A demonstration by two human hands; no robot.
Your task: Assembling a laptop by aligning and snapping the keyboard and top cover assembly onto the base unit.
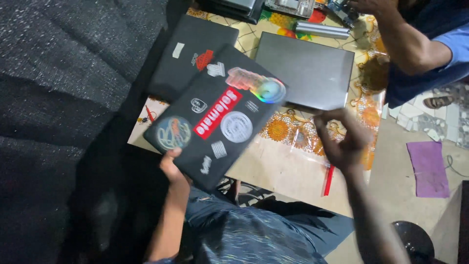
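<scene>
The left hand (pixel 171 164) pinches the near edge of a stickered black laptop (pixel 215 115); the right hand (pixel 342 139) hovers beside it, fingers curled together, blurred.

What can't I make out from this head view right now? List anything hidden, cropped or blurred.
- Right hand: motion-blurred in the head view; whether it holds anything cannot be told.
- Left hand: only the thumb shows; the stickered black laptop hides its fingers.
- Second black laptop: partly covered by the stickered one.
- Items at the top edge: cut off by the frame.
- Other person's arm: the hand is cropped at the top.
</scene>
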